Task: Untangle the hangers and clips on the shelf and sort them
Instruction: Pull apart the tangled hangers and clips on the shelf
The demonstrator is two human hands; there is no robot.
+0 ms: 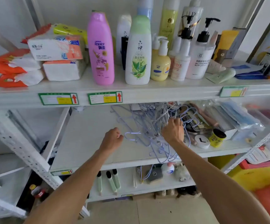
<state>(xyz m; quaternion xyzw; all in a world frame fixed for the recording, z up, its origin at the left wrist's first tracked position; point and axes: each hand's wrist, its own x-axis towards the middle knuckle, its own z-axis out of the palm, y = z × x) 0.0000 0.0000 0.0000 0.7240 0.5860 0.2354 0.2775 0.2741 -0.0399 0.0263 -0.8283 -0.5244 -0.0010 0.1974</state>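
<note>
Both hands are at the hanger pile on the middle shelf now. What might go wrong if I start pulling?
1. The hangers look interlocked, and several loops overhang the shelf's front edge. A hard tug by the right hand may drag the whole pile off.
2. The yellow jar and the white round lid sit right beside the tangle and may get swept over.
</note>
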